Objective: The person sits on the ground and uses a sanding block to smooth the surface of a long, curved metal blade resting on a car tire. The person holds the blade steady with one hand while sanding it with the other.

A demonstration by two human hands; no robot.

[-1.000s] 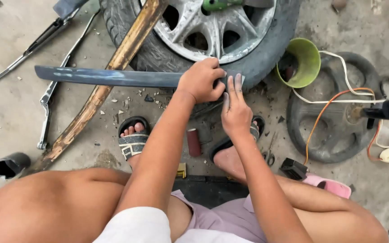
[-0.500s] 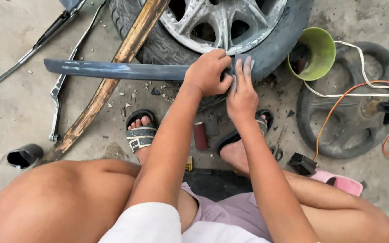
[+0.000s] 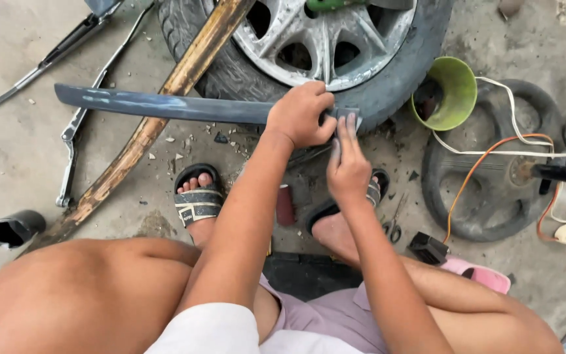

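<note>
Against the near side of the tyre (image 3: 388, 92) I hold a long grey strip (image 3: 165, 105) level, its far end reaching away to the left. My left hand (image 3: 299, 118) is wrapped around the strip beside the tyre. My right hand (image 3: 347, 167) lies with fingers straight and together, tips pressing a small grey pad (image 3: 350, 116) on the strip's end.

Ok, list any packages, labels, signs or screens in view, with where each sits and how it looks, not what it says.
No packages, signs or screens show.
Sandal strap: on the foot below the long dark strip, dark band with a pale printed patch, the only label-like mark.
Green cup: right of the tyre, round, plain, unlabelled.
Left hand grips the strip; right hand presses its end.
</note>
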